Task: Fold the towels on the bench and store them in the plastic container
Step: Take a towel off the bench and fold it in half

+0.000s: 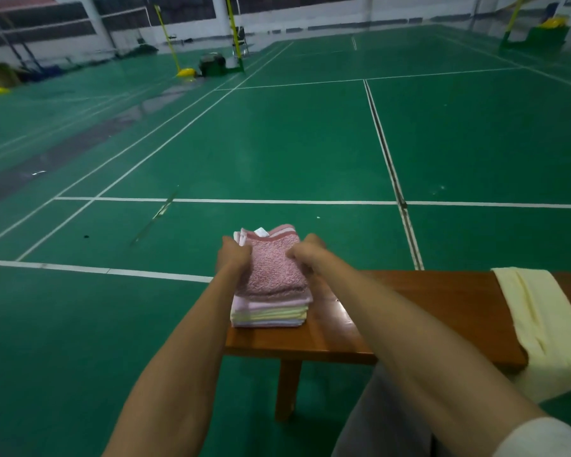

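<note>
A stack of folded towels (269, 316) in pale pink, yellow and white stands on the left end of a brown wooden bench (409, 311). On top lies a folded dark pink towel (272, 265). My left hand (233, 255) grips its left edge and my right hand (305, 253) grips its right edge, both with curled fingers. A pale yellow towel (538, 321) hangs unfolded over the bench at the right. No plastic container is in view.
The bench stands on a green sports court floor (277, 143) with white lines. My grey-clad leg (386, 420) is under the bench at lower right. Yellow net posts (168, 37) and equipment stand far back.
</note>
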